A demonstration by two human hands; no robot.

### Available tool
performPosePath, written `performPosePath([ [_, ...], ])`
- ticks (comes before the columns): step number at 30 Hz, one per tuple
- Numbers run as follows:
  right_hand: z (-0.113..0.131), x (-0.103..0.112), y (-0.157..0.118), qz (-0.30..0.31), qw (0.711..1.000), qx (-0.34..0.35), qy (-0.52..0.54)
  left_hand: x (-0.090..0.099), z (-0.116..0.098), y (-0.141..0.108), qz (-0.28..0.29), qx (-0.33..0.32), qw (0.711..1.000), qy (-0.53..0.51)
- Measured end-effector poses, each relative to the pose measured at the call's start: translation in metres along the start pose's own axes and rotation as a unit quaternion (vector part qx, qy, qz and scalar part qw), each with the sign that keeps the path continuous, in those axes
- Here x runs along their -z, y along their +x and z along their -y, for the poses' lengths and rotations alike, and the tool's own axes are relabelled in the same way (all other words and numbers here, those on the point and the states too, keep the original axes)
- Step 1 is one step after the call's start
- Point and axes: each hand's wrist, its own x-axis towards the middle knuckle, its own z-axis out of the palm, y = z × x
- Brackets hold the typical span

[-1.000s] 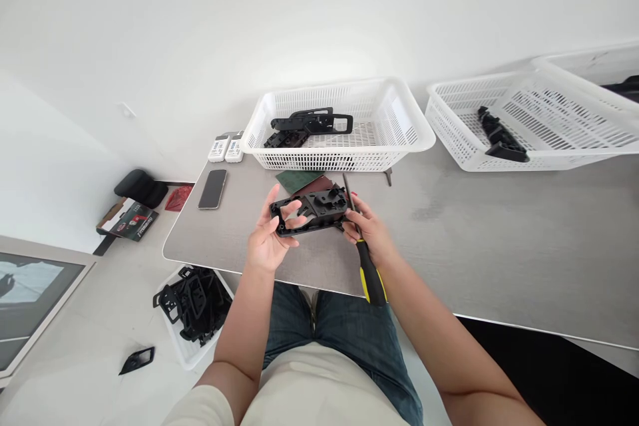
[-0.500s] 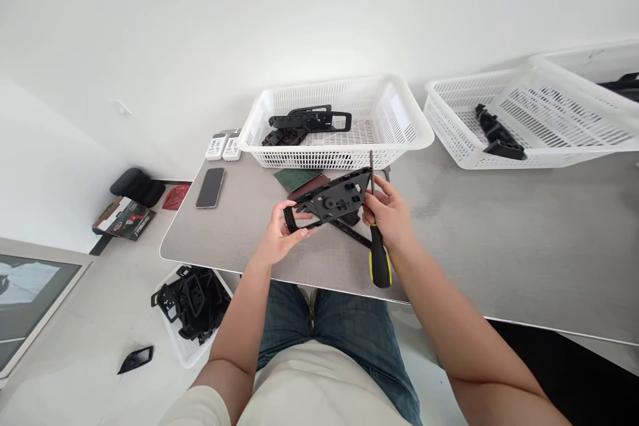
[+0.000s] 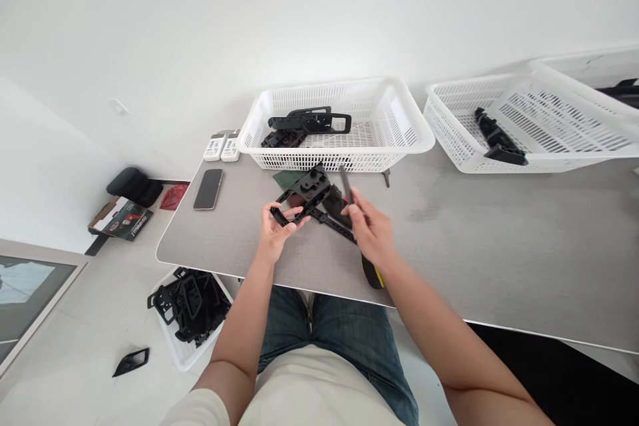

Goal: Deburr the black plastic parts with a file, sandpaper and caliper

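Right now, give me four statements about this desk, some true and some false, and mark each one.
The left hand holds a black plastic frame. True.
The right hand grips a yellow-handled screwdriver. True.
The phone lies inside the white basket. False: it lies on the tabletop, left of the basket.
The white crate on the floor is empty. False: it holds a heap of black plastic parts.

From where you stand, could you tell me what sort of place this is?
Probably a small assembly bench, though I cannot be sure: the left hand holds a black plastic frame, the right hand a screwdriver, and a white basket holds similar parts.
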Motion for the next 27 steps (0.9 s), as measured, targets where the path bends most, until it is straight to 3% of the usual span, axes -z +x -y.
performPosePath([
  [4,0.006,-0.016,-0.013,0.108,0.986,0.087,-0.089,0.005,0.006,0.003,-0.040,-0.025,0.999,-0.009],
  [7,0.004,-0.020,-0.011,0.182,0.973,0.078,-0.119,0.009,0.008,0.007,-0.071,-0.024,0.997,-0.013],
  [15,-0.004,-0.019,-0.004,0.279,0.941,0.099,-0.164,0.017,0.011,0.011,-0.094,0.006,0.995,-0.014],
  [22,-0.002,-0.012,-0.002,0.314,0.913,0.134,-0.222,0.019,0.010,0.011,-0.111,0.020,0.993,-0.020],
  [27,-0.004,-0.009,-0.004,0.295,0.913,0.138,-0.246,0.020,0.010,0.012,-0.119,0.010,0.993,-0.028],
])
